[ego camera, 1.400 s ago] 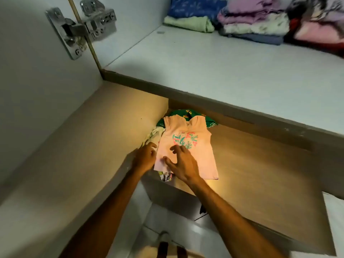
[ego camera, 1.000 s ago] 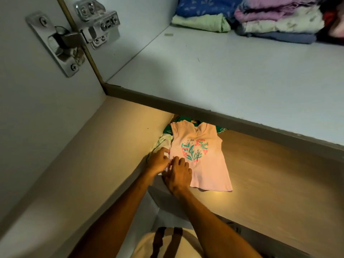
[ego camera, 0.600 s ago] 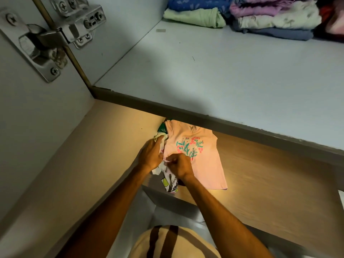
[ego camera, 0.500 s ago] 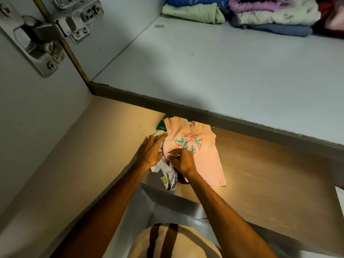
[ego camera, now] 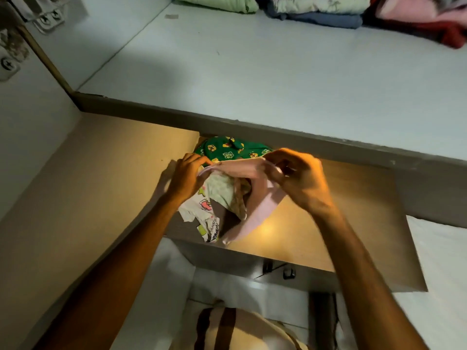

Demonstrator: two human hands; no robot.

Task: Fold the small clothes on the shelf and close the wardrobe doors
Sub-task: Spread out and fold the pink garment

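A small pink shirt (ego camera: 260,210) is lifted off the wooden shelf (ego camera: 341,223), hanging between both hands. My left hand (ego camera: 185,180) pinches its left edge and my right hand (ego camera: 300,178) grips its upper right edge. Under the pink shirt lie a pale green patterned garment (ego camera: 227,193) and a white printed garment (ego camera: 202,218) at the shelf's front edge. A green garment with yellow cartoon prints (ego camera: 232,149) lies behind them, partly hidden under the upper shelf.
The white upper shelf (ego camera: 252,79) juts out above the wooden one. Folded clothes (ego camera: 316,8) are stacked at its back. Door hinges (ego camera: 15,46) sit on the left wardrobe panel. My striped top (ego camera: 227,327) shows at the bottom.
The pink shirt lay flat with its print up; both hands have gripped it and lifted it, uncovering the green garment behind and the pale garments beneath.
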